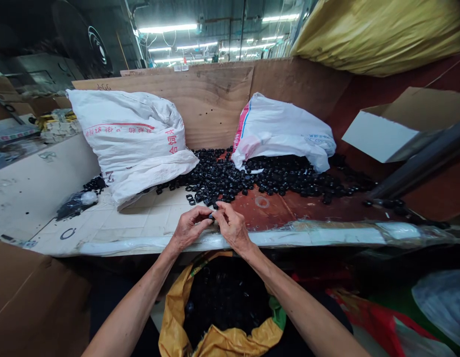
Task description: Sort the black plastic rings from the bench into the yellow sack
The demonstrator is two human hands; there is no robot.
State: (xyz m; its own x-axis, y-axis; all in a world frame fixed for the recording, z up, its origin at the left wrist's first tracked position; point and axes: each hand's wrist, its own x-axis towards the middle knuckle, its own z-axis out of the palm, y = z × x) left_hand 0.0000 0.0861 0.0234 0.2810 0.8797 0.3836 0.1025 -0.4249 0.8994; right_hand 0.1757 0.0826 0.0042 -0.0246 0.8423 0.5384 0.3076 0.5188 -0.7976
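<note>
Close together above the bench's front edge, my two hands meet fingertip to fingertip. My left hand pinches a small black plastic part, partly hidden by the fingers. From the other side my right hand has its thumb and fingers closed at the same spot, touching the part; a dark piece also shows by its fingertips. Just beyond them spreads a pile of small black ring-like parts. Below my wrists an open yellow sack holds many more black parts.
Two white woven sacks, one at left and one at right, lie on the bench among black parts. A wooden board closes off the back. An open carton and a dark metal bar stand at right; a yellow bag hangs above.
</note>
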